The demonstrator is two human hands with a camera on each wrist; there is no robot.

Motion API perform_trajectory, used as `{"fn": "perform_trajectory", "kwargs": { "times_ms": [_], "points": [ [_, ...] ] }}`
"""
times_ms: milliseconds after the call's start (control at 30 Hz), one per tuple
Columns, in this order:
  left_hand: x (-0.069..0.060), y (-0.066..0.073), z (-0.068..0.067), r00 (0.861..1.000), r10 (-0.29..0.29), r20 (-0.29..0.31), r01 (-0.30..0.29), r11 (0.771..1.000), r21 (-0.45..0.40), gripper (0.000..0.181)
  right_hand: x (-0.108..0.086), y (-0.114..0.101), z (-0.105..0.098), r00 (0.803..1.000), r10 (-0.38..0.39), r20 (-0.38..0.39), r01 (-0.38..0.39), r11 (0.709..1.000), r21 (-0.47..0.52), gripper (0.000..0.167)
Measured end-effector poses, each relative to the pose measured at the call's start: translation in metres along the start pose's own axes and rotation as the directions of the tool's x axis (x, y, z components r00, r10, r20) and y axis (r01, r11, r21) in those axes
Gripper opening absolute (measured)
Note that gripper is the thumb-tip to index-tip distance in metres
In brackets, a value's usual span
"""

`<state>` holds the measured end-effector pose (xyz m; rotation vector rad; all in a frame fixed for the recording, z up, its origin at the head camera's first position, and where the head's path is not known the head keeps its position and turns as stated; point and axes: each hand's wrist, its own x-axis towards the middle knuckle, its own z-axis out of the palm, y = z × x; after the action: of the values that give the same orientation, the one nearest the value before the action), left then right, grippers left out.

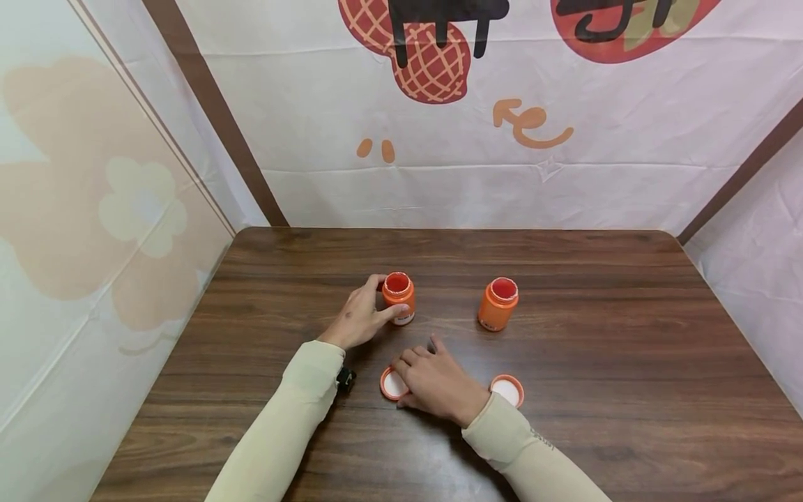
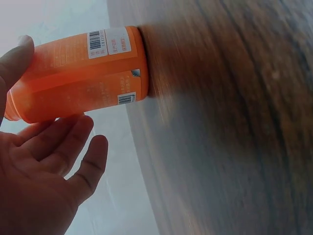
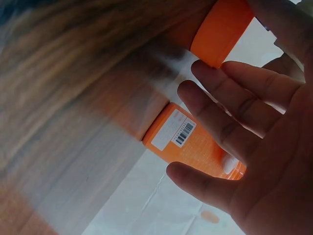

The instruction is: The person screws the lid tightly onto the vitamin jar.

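My left hand [image 1: 360,315] holds an upright, uncapped orange bottle [image 1: 408,296], thumb on its near side and fingers behind. In the left wrist view the bottle [image 2: 88,73] carries white barcode labels, and its base meets the tabletop. Lower down, my right hand [image 1: 439,383] has its thumb and fingertips at the edge of an orange lid [image 1: 394,385], which lies white inside up. The right wrist view shows that lid [image 3: 222,32] between thumb and fingertips, with the other fingers [image 3: 200,183] extended. The hand hides part of the lid.
A second uncapped orange bottle [image 1: 498,307] stands to the right of the first. Another lid [image 1: 507,392], also white side up, lies beside my right wrist. The brown wooden table [image 1: 596,348] ends at a printed cloth wall [image 1: 439,195] behind, with more cloth at both sides.
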<state>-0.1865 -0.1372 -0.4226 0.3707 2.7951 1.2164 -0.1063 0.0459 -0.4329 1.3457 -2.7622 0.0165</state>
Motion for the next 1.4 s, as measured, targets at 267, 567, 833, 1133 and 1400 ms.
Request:
{"fn": "perform_trajectory", "kwargs": {
  "times_ms": [267, 567, 833, 1133, 1400],
  "points": [
    [-0.001, 0.000, 0.001, 1.000, 0.018, 0.018, -0.017, 0.999, -0.050, 0.059, 0.000, -0.002, 0.003, 1.000, 0.001, -0.025, -0.001, 1.000, -0.002, 0.052],
    [-0.002, 0.003, 0.001, 0.998, 0.057, 0.023, -0.055, 0.997, -0.055, 0.057, -0.001, 0.000, 0.001, 0.998, 0.009, -0.055, -0.007, 0.999, 0.049, 0.051],
    [-0.006, 0.006, 0.000, 0.998, 0.058, 0.027, -0.058, 0.998, -0.018, 0.057, -0.004, 0.003, -0.004, 0.998, 0.049, -0.043, -0.042, 0.989, 0.139, 0.047],
    [-0.013, 0.007, -0.002, 0.994, 0.106, 0.038, -0.106, 0.994, -0.004, 0.060, -0.008, 0.008, -0.008, 0.996, 0.080, -0.051, -0.065, 0.966, 0.252, 0.040],
    [-0.022, 0.009, -0.002, 0.992, 0.117, 0.055, -0.118, 0.993, 0.020, 0.062, -0.015, 0.014, -0.009, 0.986, 0.075, -0.152, -0.035, 0.969, 0.245, 0.047]
  ]
}}
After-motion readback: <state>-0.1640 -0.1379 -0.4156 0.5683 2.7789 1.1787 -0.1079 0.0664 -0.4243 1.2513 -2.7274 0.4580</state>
